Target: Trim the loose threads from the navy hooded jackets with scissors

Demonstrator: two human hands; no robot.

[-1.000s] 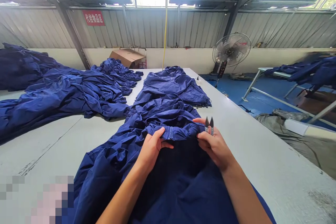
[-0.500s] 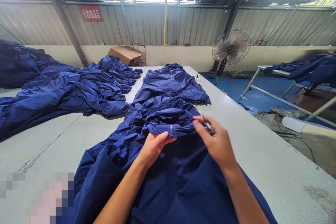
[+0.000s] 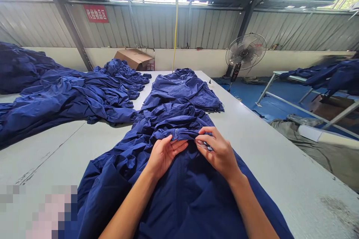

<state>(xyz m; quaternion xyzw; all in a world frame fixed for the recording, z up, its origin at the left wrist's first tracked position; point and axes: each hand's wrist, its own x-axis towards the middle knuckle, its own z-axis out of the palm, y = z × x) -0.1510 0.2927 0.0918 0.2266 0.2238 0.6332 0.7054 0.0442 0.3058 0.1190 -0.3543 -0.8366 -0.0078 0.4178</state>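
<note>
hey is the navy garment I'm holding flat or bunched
Partly bunched: the navy garment is wrinkled beyond your left hand but drapes smoother nearer you.

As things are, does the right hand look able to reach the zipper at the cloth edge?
Probably yes: the zipper lies uncovered close to the right hand, and the left hand holds the cloth edge beside it. The metal tool in the right hand might hinder pinching.

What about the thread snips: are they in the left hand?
No, the thread snips are in the right hand, while the left hand holds the edge of the navy garment.
</note>
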